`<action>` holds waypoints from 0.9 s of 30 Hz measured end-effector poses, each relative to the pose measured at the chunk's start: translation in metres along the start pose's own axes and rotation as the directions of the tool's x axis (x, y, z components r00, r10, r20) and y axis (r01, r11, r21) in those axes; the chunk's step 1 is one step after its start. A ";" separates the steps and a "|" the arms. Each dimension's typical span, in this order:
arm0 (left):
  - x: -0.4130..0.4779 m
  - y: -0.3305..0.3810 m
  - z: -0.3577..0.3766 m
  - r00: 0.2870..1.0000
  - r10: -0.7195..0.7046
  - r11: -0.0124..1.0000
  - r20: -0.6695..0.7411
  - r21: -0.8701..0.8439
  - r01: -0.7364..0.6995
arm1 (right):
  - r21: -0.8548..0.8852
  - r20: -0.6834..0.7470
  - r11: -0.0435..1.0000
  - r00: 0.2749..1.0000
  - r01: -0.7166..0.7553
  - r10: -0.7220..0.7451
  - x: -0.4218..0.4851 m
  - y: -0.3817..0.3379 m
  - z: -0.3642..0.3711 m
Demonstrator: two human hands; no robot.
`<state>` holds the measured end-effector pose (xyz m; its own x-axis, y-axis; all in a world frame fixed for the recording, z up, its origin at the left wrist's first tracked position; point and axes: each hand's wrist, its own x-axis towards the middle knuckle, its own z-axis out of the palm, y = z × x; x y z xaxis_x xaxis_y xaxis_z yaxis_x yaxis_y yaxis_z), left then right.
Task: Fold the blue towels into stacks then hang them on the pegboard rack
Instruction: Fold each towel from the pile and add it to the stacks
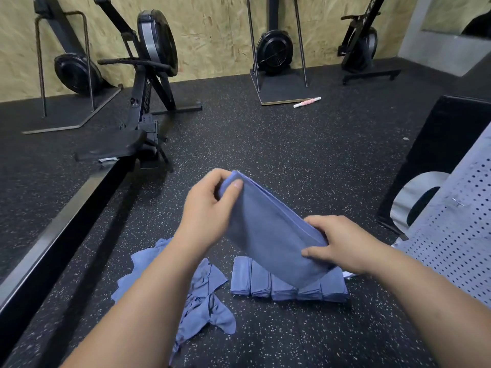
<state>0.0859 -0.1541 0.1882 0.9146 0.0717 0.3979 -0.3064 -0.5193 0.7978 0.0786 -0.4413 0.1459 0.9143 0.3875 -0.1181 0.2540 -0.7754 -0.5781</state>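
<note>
One wide-angle head camera looks forward and down over the floor [265,144] toward the far wall [212,35]

Looking kinda dim but even, getting soft light from overhead, leaving only faint shadows on the floor [305,160]. Bowing noticeably toward the edges, wide-angle style. Smearing slightly around the left hand [210,208] and towel [265,235].

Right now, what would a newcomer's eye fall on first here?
Centre frame, a half-folded blue cloth towel hangs between the left hand, gripping its upper corner, and the right hand, gripping its lower end. Beneath, on the speckled black floor, lie a neat row of folded blue towels and, to its left, a crumpled blue pile. A grey perforated pegboard panel fills the right edge.
</note>
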 end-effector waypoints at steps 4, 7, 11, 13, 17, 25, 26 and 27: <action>0.009 -0.017 -0.015 0.977 -0.113 0.994 -0.180 -0.013 0.113 | -0.036 0.013 0.998 0.999 -0.048 0.049 -0.003 0.013 -0.008; 0.012 -0.035 -0.025 0.946 -0.206 0.968 -0.250 0.089 0.235 | 0.312 -0.046 0.950 0.998 -0.014 0.030 -0.005 0.013 -0.017; 0.012 -0.050 -0.031 0.913 -0.331 0.928 -0.237 0.096 0.361 | 0.531 -0.240 0.843 0.970 0.090 0.048 -0.005 0.012 -0.021; 0.010 -0.048 -0.029 0.890 -0.401 0.908 -0.215 0.033 0.417 | 0.568 -0.307 0.815 0.949 0.119 0.076 -0.004 0.011 -0.020; 0.008 -0.044 -0.023 0.830 -0.527 0.850 -0.182 -0.134 0.510 | 0.515 -0.427 0.850 0.893 0.108 0.145 -0.001 0.009 -0.018; 0.009 -0.022 -0.016 0.692 -0.706 0.682 -0.153 -0.413 0.604 | 0.590 -0.468 0.792 0.866 0.157 0.177 -0.006 -0.009 -0.018; 0.009 -0.017 -0.015 0.643 -0.752 0.624 -0.147 -0.473 0.622 | 0.591 -0.480 0.791 0.858 0.162 0.183 -0.005 -0.009 -0.017; 0.007 -0.011 -0.015 0.602 -0.791 0.556 -0.109 -0.539 0.633 | 0.593 -0.496 0.785 0.849 0.177 0.183 -0.004 -0.009 -0.017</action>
<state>0.0919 -0.1351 0.1896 0.7641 0.5468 -0.3423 0.2666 0.2155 0.9394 0.0784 -0.4446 0.1650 0.9792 -0.0600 0.1940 0.1741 -0.2445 -0.9539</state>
